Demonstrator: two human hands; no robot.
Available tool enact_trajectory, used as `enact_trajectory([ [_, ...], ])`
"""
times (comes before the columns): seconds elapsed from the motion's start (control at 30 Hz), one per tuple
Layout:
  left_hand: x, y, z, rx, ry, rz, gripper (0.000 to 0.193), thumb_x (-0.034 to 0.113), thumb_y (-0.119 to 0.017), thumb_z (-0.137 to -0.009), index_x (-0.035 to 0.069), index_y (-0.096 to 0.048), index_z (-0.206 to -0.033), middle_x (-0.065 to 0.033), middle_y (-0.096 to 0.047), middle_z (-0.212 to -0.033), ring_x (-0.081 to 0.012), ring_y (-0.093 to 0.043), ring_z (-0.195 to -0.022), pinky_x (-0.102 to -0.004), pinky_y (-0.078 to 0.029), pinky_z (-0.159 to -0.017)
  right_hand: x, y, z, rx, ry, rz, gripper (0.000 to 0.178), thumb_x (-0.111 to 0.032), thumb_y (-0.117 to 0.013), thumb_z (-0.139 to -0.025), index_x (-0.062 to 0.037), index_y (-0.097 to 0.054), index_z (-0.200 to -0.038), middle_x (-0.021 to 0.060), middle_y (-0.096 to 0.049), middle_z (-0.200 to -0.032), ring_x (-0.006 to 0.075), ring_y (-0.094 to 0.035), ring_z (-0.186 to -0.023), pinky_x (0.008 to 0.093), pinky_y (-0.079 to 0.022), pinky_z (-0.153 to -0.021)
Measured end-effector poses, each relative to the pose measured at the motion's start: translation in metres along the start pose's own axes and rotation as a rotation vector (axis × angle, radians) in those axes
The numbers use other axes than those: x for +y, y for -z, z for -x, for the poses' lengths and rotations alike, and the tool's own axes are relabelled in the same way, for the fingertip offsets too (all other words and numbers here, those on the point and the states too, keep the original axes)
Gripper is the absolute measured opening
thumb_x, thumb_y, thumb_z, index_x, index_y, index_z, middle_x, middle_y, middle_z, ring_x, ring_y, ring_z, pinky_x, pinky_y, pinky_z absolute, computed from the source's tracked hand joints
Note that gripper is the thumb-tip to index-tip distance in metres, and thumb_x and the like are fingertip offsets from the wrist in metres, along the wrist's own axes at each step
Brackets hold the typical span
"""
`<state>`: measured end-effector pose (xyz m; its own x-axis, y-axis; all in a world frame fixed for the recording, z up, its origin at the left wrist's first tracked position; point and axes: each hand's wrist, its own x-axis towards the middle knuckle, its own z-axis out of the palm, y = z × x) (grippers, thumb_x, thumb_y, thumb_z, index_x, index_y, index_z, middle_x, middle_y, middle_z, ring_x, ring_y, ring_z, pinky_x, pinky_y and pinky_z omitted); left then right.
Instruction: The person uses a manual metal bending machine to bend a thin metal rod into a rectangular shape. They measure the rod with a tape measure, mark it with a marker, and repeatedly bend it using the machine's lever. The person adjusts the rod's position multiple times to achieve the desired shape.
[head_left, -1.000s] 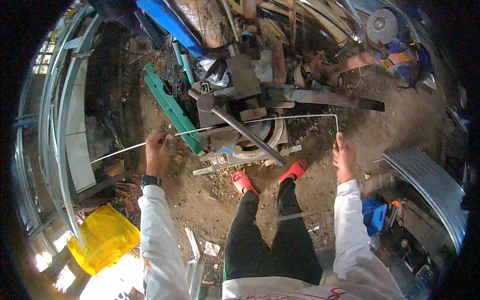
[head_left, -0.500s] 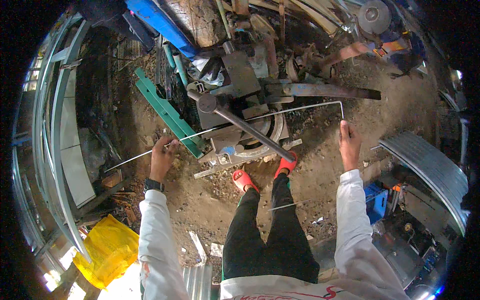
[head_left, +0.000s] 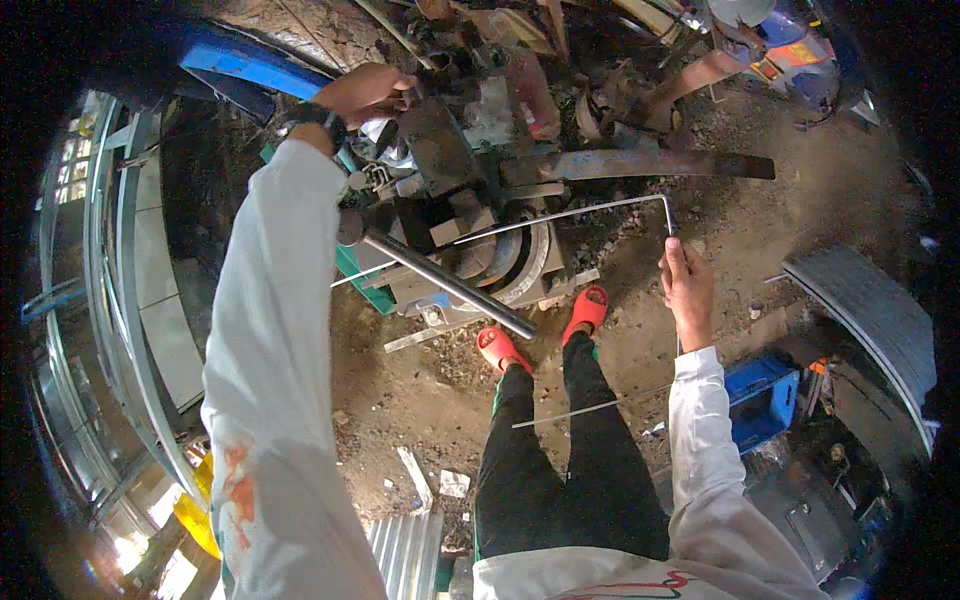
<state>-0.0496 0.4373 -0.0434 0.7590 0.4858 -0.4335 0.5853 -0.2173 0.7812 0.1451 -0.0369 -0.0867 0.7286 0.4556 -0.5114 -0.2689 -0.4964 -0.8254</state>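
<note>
My right hand [head_left: 688, 290] is closed around the short bent end of a thin metal rod [head_left: 570, 212]. From its sharp bend the rod runs left across a worn metal machine [head_left: 525, 255] with a curved base. It passes beneath the machine's long steel lever [head_left: 450, 285], and its far left part is hidden behind my left sleeve. My left hand [head_left: 365, 92] reaches to the back of the machine, beside its upright metal block [head_left: 435, 145]. Its fingers are curled there; what they grip, if anything, cannot be made out.
A green metal channel [head_left: 375, 298] lies left of the machine, mostly behind my arm. A flat curved bar [head_left: 640, 166] sticks out to the right. Metal frames [head_left: 125, 260] stand at left. At right are a blue crate [head_left: 760, 405], corrugated sheet [head_left: 870, 320] and an angle grinder [head_left: 790, 50].
My left hand has let go of the rod and moved up to the back of the machine. My right hand still holds the bent end, slightly lower and further left in view.
</note>
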Motion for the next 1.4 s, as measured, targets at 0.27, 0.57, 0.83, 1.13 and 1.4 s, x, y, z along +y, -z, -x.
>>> enact_trajectory([
  [0.27,-0.053,-0.01,-0.034,0.157,0.39,0.214,0.04,0.045,-0.078,-0.083,0.01,-0.061,-0.075,-0.0009,-0.051,-0.068,-0.012,-0.042,-0.054,-0.0309,-0.031,-0.049,0.0,0.002,-0.008,-0.092,-0.031,-0.14,0.035,-0.04,-0.066,-0.095,-0.0061,-0.066,-0.087,-0.0049,-0.055,-0.066,0.0013,-0.043,-0.051,0.019,-0.032,-0.043],
  [0.57,-0.017,-0.017,-0.041,0.125,0.412,-0.268,0.048,0.053,-0.076,-0.082,0.007,-0.071,-0.097,-0.0005,-0.057,-0.072,-0.0115,-0.05,-0.056,-0.0298,-0.039,-0.048,0.001,0.008,-0.009,-0.145,-0.079,-0.111,0.039,-0.043,-0.064,-0.095,-0.0069,-0.062,-0.082,-0.0035,-0.056,-0.067,0.0024,-0.045,-0.051,0.02,-0.034,-0.045],
  [0.83,0.012,-0.034,-0.016,0.17,0.371,0.181,0.046,0.045,-0.074,-0.086,0.003,-0.067,-0.106,0.0008,-0.056,-0.09,-0.0092,-0.054,-0.077,-0.0237,-0.042,-0.069,0.001,0.01,-0.027,-0.16,-0.082,-0.034,0.036,-0.041,-0.063,-0.096,-0.0067,-0.064,-0.084,-0.0044,-0.056,-0.067,0.0025,-0.045,-0.052,0.0205,-0.033,-0.045],
  [1.13,-0.014,-0.015,-0.02,0.09,0.205,0.17,0.037,0.043,-0.071,-0.084,0.008,-0.061,-0.076,-0.0009,-0.054,-0.063,-0.0107,-0.046,-0.054,-0.0269,-0.038,-0.054,0.047,0.108,-0.086,0.157,0.08,0.309,0.051,-0.056,-0.067,-0.088,-0.0056,-0.068,-0.083,-0.0017,-0.052,-0.065,0.0107,-0.047,-0.062,0.0302,-0.037,-0.057],
  [1.4,0.01,-0.033,-0.02,0.226,0.425,0.09,0.038,0.05,-0.075,-0.081,0.013,-0.065,-0.078,0.0022,-0.053,-0.069,-0.0113,-0.046,-0.061,-0.0251,-0.04,-0.063,0.031,0.245,-0.176,0.212,0.133,0.526,0.049,-0.055,-0.067,-0.088,-0.0081,-0.061,-0.076,-0.0011,-0.051,-0.066,0.0097,-0.047,-0.06,0.0281,-0.035,-0.054],
])
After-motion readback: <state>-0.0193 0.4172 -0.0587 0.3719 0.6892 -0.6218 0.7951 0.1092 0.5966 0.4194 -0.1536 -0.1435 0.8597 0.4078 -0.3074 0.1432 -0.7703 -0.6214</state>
